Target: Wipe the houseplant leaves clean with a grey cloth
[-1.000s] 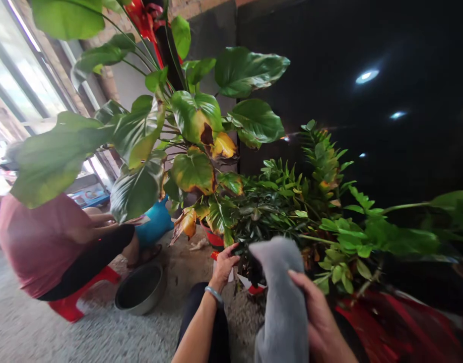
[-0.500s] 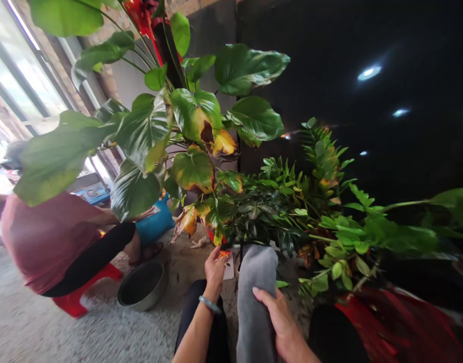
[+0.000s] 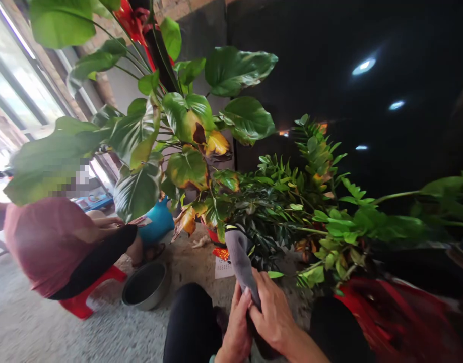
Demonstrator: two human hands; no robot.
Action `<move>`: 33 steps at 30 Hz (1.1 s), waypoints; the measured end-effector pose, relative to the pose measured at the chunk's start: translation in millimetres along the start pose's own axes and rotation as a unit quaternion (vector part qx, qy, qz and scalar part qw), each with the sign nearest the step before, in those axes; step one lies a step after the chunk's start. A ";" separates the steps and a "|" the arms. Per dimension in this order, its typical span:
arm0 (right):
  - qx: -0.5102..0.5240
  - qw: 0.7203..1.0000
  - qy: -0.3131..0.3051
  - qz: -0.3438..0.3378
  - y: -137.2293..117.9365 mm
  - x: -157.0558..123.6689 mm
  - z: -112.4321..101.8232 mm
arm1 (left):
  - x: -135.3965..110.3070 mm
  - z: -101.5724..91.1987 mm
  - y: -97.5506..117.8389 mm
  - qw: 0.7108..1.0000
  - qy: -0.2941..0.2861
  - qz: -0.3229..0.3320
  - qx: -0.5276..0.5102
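Note:
A long grey sock (image 3: 239, 254), rounded at its far end, stands between my knees with its narrow side turned up. It looks stretched over something stiff and flat. My left hand (image 3: 236, 322) is closed on its near part from the left, the thumb lying along the fabric. From the right, my right hand (image 3: 272, 315) wraps round the same part, its fingers touching or almost touching the left ones. The sock's near end is mostly hidden by my hands. A white printed card (image 3: 222, 268) with a glittering red-orange patch lies beyond the sock.
Large potted plants (image 3: 189, 166) lean in close ahead, before a dark glossy panel (image 3: 329, 60). At left, a person in a pink top (image 3: 57, 242) sits on a red stool (image 3: 82, 302) beside a grey basin (image 3: 146, 287). A red bag (image 3: 397, 322) lies right.
The sock has turned from its broad face to its edge. My left hand has come back from near the card to grip it. My right hand has shifted its grip beside the left.

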State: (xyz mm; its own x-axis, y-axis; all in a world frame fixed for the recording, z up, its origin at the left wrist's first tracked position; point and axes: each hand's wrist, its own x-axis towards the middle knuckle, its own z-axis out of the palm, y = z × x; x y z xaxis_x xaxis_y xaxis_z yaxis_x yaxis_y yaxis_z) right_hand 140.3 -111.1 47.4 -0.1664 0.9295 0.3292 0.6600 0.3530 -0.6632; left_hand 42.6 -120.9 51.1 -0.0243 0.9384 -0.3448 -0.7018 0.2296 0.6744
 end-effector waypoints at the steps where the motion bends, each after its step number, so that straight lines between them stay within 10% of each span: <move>1: -0.004 1.000 -0.021 0.000 -3.1 0.5 -4.7 | -2.1 2.8 3.4 1.000 0.007 0.000 -0.008; 11: 0.194 0.974 -0.110 0.047 -26.4 4.6 -44.8 | -10.3 -2.0 22.8 0.998 0.043 -0.048 0.017; 17: 0.273 0.895 0.197 0.293 46.4 28.5 -50.4 | -3.4 -12.3 29.0 0.998 0.012 -0.025 0.060; 20: 0.302 0.858 0.249 0.334 74.6 51.5 -57.0 | -1.2 -13.1 28.0 0.997 0.018 -0.028 0.070; 33: 0.572 0.765 0.073 0.287 91.5 61.9 -54.9 | 0.2 -31.5 32.4 0.991 -0.028 -0.012 0.129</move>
State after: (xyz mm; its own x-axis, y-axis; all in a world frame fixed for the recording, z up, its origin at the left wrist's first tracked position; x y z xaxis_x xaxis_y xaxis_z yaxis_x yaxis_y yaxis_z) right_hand 230.6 -27.2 44.0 0.0492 0.9743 -0.2197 -0.4932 -0.1676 -0.8536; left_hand -2.5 -121.4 52.2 0.0345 0.9426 -0.3320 -0.4964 0.3045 0.8129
